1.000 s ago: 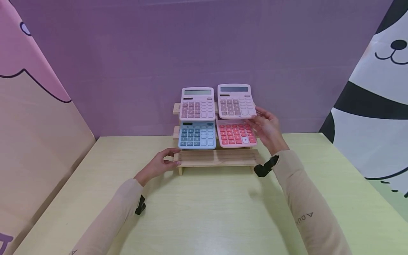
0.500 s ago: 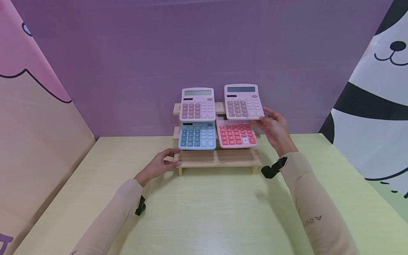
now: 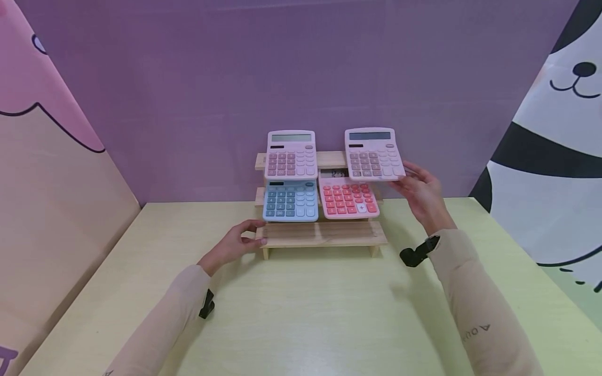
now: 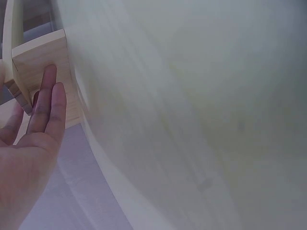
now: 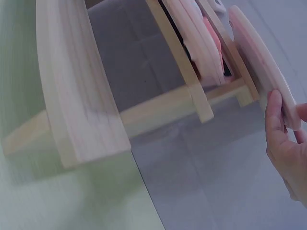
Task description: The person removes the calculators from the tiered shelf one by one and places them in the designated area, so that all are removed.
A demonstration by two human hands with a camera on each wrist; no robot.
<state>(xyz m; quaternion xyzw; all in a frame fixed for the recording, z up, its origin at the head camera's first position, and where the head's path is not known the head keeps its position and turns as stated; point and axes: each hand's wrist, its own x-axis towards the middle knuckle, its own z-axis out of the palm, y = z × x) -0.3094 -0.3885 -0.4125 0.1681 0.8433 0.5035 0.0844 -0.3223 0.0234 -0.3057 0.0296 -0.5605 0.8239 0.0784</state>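
Observation:
My right hand [image 3: 425,201] pinches a pale pink calculator [image 3: 373,154] by its lower right corner. In the right wrist view this calculator [image 5: 261,57] is seen edge-on, apart from the rack. The left hand [image 3: 232,245] grips the left end of the tiered wooden rack [image 3: 324,233] at its lowest shelf; in the left wrist view, fingertips [image 4: 50,76] reach against the wooden side piece. Another pale pink calculator [image 3: 291,155] leans on the top tier at left. Below it sits a blue calculator [image 3: 290,201], beside a pink one with red-pink keys [image 3: 350,199], its display partly covered.
The rack stands on a pale wood-grain table [image 3: 301,313], near its back edge. Behind rises a purple backdrop [image 3: 211,78]. Cartoon-printed panels flank the table, with a panda panel [image 3: 559,198] on the right. Each wrist bears a black strap mount [image 3: 418,253].
My right hand has moved right with the pale pink calculator, away from its left neighbour. More of the pink calculator's display now shows. The left hand stays on the rack.

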